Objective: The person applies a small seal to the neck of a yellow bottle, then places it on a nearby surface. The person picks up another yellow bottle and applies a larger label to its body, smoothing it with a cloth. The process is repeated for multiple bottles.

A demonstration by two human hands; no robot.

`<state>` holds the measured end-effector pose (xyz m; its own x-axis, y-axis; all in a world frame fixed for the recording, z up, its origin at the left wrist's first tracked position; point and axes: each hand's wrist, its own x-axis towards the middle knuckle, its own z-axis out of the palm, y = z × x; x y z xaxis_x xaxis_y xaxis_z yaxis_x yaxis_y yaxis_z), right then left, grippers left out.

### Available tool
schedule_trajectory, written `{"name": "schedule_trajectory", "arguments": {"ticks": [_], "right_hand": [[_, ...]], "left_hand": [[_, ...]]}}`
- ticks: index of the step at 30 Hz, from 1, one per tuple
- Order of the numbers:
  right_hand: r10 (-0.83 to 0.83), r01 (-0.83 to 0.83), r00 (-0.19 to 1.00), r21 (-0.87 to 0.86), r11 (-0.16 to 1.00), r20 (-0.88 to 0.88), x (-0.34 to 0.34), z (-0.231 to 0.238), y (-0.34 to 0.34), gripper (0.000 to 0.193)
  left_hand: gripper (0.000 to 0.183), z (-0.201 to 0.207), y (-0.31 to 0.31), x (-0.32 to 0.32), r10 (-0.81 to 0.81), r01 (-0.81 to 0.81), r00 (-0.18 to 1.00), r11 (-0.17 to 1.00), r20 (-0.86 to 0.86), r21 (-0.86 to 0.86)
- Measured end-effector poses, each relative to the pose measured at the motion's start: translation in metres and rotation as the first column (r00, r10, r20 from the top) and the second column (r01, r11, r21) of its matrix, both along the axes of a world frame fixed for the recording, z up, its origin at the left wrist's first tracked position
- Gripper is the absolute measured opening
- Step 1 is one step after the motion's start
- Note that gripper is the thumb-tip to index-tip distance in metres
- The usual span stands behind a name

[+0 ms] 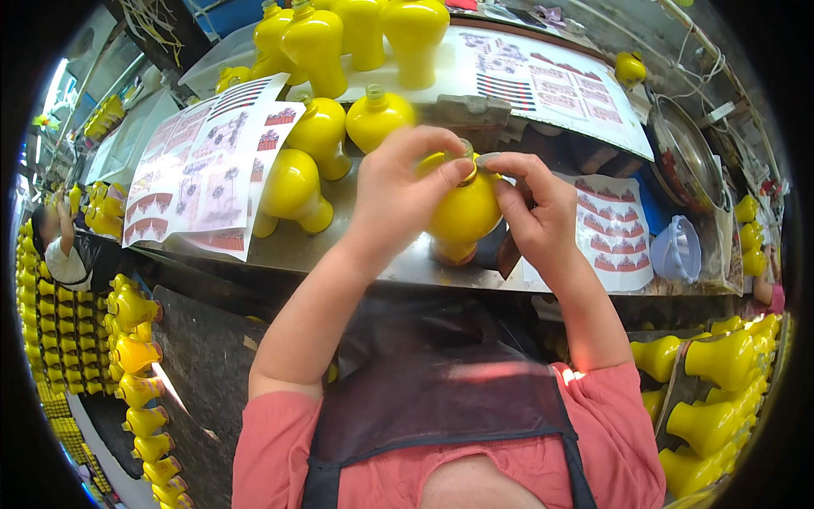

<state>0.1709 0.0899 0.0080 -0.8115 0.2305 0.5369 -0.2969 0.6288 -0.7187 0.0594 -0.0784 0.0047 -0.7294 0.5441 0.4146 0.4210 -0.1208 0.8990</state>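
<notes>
The left hand's fingers (449,174) pinch the thin neck of a shiny yellow bottle (462,214). The bottle stands on the grey worktop (407,270), right between the two hands, with its fat round part just below the fingers. The right hand's fingers (515,163) are bent, and the pointer finger reaches in to the neck from the right. The right thumb is close by, next to the bottle's round side. I can't tell if the right fingers are squeezing anything.

Left of the fingers there are more yellow bottles (292,188), and some of those are upside down. Farther left is a big paper sheet (193,165) with pictures on it. Just past the fingers sits a rough grey block (471,112). Past it and to the right lies a long picture sheet (543,78). Right of the fingers is a smaller sheet (612,229) with red rows, and beyond that a pale blue tub (677,250).
</notes>
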Motion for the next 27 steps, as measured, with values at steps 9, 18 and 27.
{"name": "schedule_trajectory", "arguments": {"ticks": [9, 18, 27], "right_hand": [[0.177, -0.094, 0.96, 0.35, 0.932, -0.215, -0.001, -0.01, -0.006, 0.029], [0.19, -0.179, 0.982, -0.219, 0.959, 0.026, -0.008, -0.015, 0.01, 0.017], [0.368, -0.305, 0.904, -0.276, 0.912, 0.218, -0.027, 0.021, -0.007, 0.03]], "left_hand": [[0.015, 0.003, -0.004, -0.002, 0.189, -0.215, 0.874, 0.977, -0.449, -0.007], [0.013, 0.003, -0.008, 0.008, 0.265, -0.298, 0.832, 0.955, -0.488, 0.011], [0.016, 0.001, -0.081, 0.042, 0.324, -0.26, 0.869, 0.942, -0.374, 0.213]]}}
